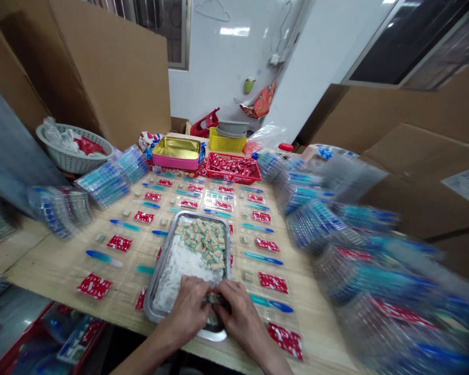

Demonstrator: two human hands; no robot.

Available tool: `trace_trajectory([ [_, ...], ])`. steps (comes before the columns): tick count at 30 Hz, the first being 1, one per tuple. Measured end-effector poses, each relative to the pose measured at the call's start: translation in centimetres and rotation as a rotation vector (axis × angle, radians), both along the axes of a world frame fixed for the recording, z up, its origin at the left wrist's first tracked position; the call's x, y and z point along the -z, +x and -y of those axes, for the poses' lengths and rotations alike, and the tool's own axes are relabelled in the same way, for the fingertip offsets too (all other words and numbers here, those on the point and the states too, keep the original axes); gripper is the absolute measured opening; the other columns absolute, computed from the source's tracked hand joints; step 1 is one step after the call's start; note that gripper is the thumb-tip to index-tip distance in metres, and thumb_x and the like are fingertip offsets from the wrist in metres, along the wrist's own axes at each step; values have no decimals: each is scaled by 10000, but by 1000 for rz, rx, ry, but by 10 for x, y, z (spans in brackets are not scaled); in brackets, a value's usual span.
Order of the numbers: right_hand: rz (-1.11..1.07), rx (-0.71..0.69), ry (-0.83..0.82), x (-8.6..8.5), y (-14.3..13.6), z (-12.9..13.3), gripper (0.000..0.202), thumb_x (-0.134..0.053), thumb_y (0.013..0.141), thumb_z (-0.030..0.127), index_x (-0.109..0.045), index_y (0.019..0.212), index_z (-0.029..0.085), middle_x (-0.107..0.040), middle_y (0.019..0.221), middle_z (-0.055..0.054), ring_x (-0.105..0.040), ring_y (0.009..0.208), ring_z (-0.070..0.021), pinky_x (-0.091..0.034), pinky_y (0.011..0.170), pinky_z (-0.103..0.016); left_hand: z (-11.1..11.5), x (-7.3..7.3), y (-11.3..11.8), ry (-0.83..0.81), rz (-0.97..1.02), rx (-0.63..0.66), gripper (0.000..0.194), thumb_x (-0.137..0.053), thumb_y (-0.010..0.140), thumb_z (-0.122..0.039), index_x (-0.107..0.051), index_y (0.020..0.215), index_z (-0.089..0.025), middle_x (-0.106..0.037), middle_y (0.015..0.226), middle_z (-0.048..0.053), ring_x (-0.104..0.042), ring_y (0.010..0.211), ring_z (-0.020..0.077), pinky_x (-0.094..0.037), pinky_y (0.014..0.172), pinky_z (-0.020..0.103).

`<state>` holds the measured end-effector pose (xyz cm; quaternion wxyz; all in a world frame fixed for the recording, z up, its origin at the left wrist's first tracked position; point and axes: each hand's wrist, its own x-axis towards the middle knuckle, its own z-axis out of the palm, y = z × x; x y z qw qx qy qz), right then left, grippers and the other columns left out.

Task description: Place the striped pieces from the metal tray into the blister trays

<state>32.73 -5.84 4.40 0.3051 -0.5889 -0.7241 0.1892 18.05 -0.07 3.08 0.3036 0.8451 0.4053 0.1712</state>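
Note:
A metal tray (150, 291) lies at the near side of the table, with white powder (180, 271) in its left part and a heap of small green-and-tan striped blocks (205, 239) toward its far end. Over the near end of the tray, my left hand (193, 302) is closed, fingers curled in. My right hand (236, 307) is closed too, its fingertips meeting those of the left. Whatever is pinched between them is mostly hidden; only a small dark greenish bit shows. Around the tray, clear plastic packs hold blue pens (262, 258), red patterned packets (273, 282) and single striped blocks.
Stacks of filled clear packs (320, 224) line the right side, and more packs (103, 182) stand at left. At the back are a pink tin (175, 159), a red basket (234, 179) of red packets and a yellow basket (227, 141). A grey basket (70, 164) holds bags.

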Motion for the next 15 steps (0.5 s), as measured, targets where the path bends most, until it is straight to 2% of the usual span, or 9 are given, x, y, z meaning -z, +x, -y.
trace_trajectory([
  [7, 89, 45, 50, 2, 7, 1, 344, -488, 667, -75, -560, 874, 190, -604, 819, -9, -535, 825, -201, -283, 772, -329, -2, -4, 0, 0, -57, 6, 168, -506, 624, -86, -581, 754, -163, -646, 833, 61, -551, 867, 216, -328, 807, 361],
  [15, 69, 27, 83, 5, 2, -2, 278, -456, 665, -54, -537, 792, 181, -590, 758, -4, -521, 761, -180, -294, 736, -301, 0, -13, 3, -15, -82, 15, 154, -513, 657, -106, -600, 770, -165, -664, 858, 68, -563, 890, 227, -337, 824, 366],
])
